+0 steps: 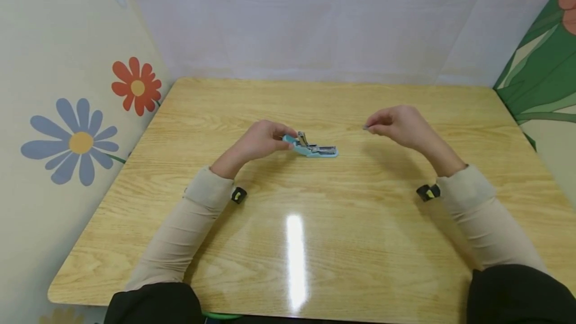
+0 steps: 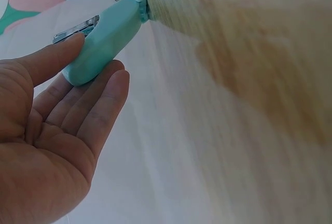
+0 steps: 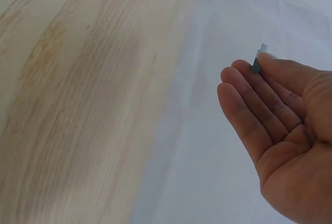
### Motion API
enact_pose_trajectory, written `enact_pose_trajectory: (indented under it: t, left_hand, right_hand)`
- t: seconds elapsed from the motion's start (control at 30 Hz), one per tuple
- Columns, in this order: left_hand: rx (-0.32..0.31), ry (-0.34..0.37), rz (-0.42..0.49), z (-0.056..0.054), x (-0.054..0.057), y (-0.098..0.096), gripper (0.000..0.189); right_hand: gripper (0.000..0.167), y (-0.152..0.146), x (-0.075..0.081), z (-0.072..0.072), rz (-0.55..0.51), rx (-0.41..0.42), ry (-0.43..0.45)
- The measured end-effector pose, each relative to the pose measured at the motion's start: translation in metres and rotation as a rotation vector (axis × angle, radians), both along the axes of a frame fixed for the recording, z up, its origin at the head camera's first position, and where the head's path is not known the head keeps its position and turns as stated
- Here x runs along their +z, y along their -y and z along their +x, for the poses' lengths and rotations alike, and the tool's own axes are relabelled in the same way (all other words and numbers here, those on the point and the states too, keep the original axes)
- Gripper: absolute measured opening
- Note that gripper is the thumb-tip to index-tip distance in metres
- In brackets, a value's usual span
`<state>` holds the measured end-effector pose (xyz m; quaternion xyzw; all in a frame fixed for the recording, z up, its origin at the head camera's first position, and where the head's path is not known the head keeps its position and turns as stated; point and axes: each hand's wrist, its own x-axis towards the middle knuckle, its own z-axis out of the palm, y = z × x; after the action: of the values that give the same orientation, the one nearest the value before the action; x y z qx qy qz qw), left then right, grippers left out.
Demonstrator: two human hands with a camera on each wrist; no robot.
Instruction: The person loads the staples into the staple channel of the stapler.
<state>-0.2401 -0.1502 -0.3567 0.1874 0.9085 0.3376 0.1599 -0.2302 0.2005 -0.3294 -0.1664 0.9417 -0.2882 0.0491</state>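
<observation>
A light teal stapler (image 1: 310, 153) lies opened up on the wooden table, its metal magazine exposed. My left hand (image 1: 262, 140) pinches the raised teal cover (image 2: 106, 40) between thumb and fingers, at the stapler's left end. In the left wrist view the other fingers extend beneath that cover. To the right and apart from the stapler, my right hand (image 1: 398, 125) is raised over the table. Its thumb and fingertip pinch a small grey strip of staples (image 3: 257, 62), which sticks out past the fingertips.
The wooden table (image 1: 360, 244) stands against a white sheet (image 1: 315, 24) at the back. Painted flower walls flank it left and right. Dark wrist devices (image 1: 239, 194) hang by both beige cuffs.
</observation>
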Motion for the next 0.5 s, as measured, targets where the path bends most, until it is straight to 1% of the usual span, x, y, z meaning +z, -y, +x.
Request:
enact_pose_trajectory:
  t: [0.23,0.4,0.5]
  left_hand:
    - [-0.005,-0.004,-0.004,0.003,0.002,0.0,0.032]
    - [-0.002,-0.003,-0.003,0.002,0.003,0.0,0.032]
    - [-0.009,-0.007,-0.002,0.002,0.002,0.0,0.032]
  right_hand:
    - [0.018,0.004,0.005,0.0,0.006,0.016,-0.007]
    - [0.017,0.008,0.004,-0.001,0.0,0.027,-0.024]
    - [0.017,0.012,0.004,-0.002,-0.006,0.029,-0.018]
